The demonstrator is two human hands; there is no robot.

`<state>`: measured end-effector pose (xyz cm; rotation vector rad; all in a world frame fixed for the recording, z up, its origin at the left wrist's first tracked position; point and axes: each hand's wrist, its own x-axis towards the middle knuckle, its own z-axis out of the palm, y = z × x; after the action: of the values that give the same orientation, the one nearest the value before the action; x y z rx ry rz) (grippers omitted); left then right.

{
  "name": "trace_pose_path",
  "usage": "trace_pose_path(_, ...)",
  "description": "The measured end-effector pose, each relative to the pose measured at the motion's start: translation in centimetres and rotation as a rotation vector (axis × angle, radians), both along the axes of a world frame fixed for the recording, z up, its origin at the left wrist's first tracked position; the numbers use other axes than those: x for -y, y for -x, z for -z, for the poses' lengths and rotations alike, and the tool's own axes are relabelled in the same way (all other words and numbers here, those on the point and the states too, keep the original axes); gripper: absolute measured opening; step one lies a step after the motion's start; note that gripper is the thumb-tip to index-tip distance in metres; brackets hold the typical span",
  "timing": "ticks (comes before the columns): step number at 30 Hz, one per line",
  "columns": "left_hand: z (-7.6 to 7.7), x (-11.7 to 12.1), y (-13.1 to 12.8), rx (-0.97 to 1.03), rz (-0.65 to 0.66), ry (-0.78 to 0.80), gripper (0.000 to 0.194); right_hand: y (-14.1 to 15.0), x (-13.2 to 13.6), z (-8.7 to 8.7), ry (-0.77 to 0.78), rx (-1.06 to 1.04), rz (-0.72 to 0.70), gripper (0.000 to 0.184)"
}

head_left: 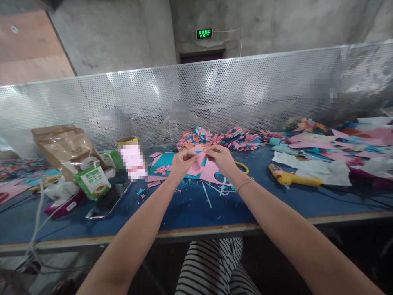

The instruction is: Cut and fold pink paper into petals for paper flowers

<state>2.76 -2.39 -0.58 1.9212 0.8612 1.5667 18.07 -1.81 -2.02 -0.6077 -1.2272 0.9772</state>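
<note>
Plainly, both hands are at work on one pink slip, and I have them near the middle of my view. Left hand: thumb and fingers pinch the slip's left side. Right hand: fingertips pressed together on its upper right edge. The slip is held up between them, looking bent or folded; I cannot tell the exact crease.

Just below it, a blue sheet and a pink sheet lie flat, partly hidden from me by the hands. Small pink cutouts rest on the blue, left of the left hand. Nearer the front edge I note thin strips scattered on the blue counter. A yellow loop shows beside the right wrist, which wears a bracelet.

Beyond the fingers, paper flowers are heaped in pink, blue and orange. Farther right, a yellow glue gun lies next to crumpled white paper. On the left I log a phone lying flat, a green box near it and a brown bag behind. A perforated metal screen closes off the far side.
</note>
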Motion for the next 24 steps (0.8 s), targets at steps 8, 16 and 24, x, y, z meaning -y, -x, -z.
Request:
trace_pose_path(8, -0.17, 0.28, 0.13, -0.032, -0.045, 0.038, 0.008, 0.17, 0.01, 0.15, -0.016, 0.052, -0.029, 0.022)
trace_pose_path(16, -0.51, 0.89, 0.02, -0.123, -0.071, 0.007, 0.011, 0.23, 0.10, 0.14, -0.005, 0.092, 0.048, 0.023)
trace_pose_path(24, -0.09, 0.46, 0.29, -0.136, -0.099, -0.007, 0.014, 0.39, 0.15, 0.16, 0.044, 0.107, -0.039, 0.024)
